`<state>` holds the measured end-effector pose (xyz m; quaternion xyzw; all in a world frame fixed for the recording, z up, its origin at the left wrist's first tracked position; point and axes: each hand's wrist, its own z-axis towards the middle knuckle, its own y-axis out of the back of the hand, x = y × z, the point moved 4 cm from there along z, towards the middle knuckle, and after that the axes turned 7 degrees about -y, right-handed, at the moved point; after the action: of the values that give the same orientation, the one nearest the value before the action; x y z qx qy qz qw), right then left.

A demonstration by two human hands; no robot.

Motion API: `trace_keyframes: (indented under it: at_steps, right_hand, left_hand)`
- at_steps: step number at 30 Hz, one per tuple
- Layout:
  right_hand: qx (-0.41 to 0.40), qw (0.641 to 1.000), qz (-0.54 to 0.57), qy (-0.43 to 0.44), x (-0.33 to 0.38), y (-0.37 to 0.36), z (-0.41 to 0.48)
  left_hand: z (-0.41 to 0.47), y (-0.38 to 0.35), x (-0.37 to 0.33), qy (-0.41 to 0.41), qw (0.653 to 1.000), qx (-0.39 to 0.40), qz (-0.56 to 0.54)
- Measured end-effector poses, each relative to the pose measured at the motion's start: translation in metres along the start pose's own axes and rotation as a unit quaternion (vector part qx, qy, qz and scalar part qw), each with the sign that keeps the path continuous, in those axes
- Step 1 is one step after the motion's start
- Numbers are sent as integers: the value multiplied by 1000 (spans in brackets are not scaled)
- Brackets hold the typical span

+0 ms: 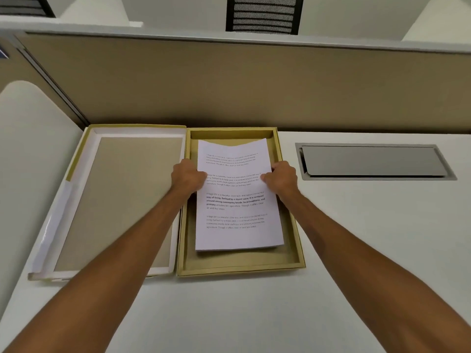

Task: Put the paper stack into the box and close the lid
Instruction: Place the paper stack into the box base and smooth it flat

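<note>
A shallow tan box (pixel 240 263) stands open on the white desk. The white paper stack (pixel 237 212), printed with paragraphs of text, is inside the box's outline; its near edge rests close to the floor and its far edge curls upward. My left hand (pixel 187 175) grips the stack's left edge and my right hand (pixel 280 178) grips its right edge, thumbs on top. The lid (pixel 119 200) lies inside up to the left of the box, touching its left wall, with a white rim and tan inner panel.
A grey metal cable hatch (pixel 372 161) is set flush in the desk to the right of the box. A tan partition wall (pixel 254 85) runs along the desk's far edge. A black mesh chair back (pixel 263 14) shows beyond the partition.
</note>
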<state>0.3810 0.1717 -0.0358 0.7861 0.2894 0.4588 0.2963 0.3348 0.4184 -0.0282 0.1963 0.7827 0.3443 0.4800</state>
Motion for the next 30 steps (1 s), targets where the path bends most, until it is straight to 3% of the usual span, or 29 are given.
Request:
trace_keyframes:
  at_steps: [8, 17, 22, 30]
  right_hand:
    - [-11, 998, -55, -13, 6, 3, -8]
    - [27, 997, 59, -41, 7, -6, -15]
    - [25, 996, 65, -52, 11, -7, -20]
    - [33, 992, 105, -57, 9, -4, -18]
  left_hand:
    - [-6, -2, -9, 0, 997, -7, 77]
    - [-17, -19, -16, 13, 998, 68, 7]
    - [-16, -20, -15, 53, 995, 46, -64]
    - [-16, -18, -16, 37, 995, 45, -85]
